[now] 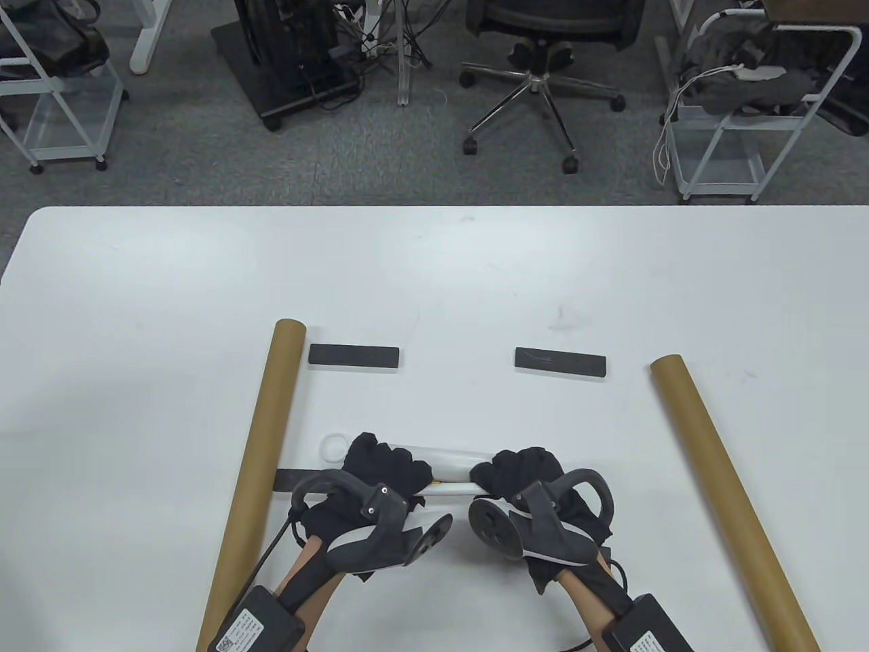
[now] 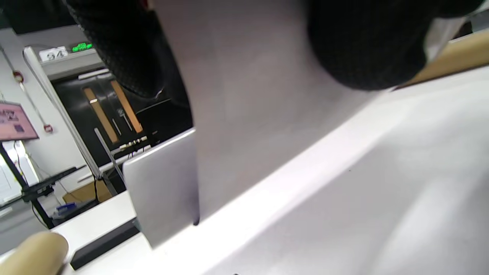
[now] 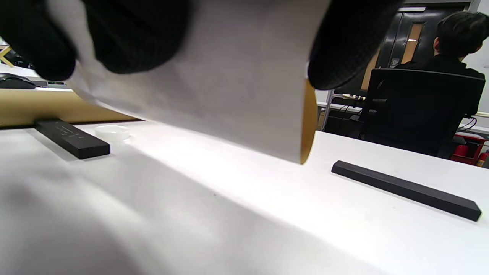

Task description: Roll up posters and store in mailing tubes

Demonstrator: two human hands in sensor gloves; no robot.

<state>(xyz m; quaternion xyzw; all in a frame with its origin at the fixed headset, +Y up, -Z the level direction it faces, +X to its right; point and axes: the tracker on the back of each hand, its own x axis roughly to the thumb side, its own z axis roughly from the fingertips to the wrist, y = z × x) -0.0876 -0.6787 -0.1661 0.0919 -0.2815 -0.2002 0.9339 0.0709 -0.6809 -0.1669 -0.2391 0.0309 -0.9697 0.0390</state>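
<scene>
A white poster point(image 1: 448, 407) lies flat on the white table, its near edge curled into a short roll point(image 1: 449, 470) with a yellow inner side. My left hand point(image 1: 385, 463) and right hand point(image 1: 519, 470) both grip this roll, fingers curled over its top. The left wrist view shows the curled sheet point(image 2: 248, 95) between black fingers point(image 2: 126, 49). In the right wrist view the sheet point(image 3: 229, 88) hangs under my fingers point(image 3: 344, 42), lifted off the table. One brown mailing tube point(image 1: 261, 468) lies left of the poster, another point(image 1: 726, 496) to the right.
Black weight bars sit at the poster's far left point(image 1: 354, 356) and far right point(image 1: 560, 361); a third point(image 1: 288, 479) lies by the left tube. A white tube cap point(image 1: 334, 446) rests beside my left hand. An office chair point(image 1: 543, 75) and carts stand beyond the table.
</scene>
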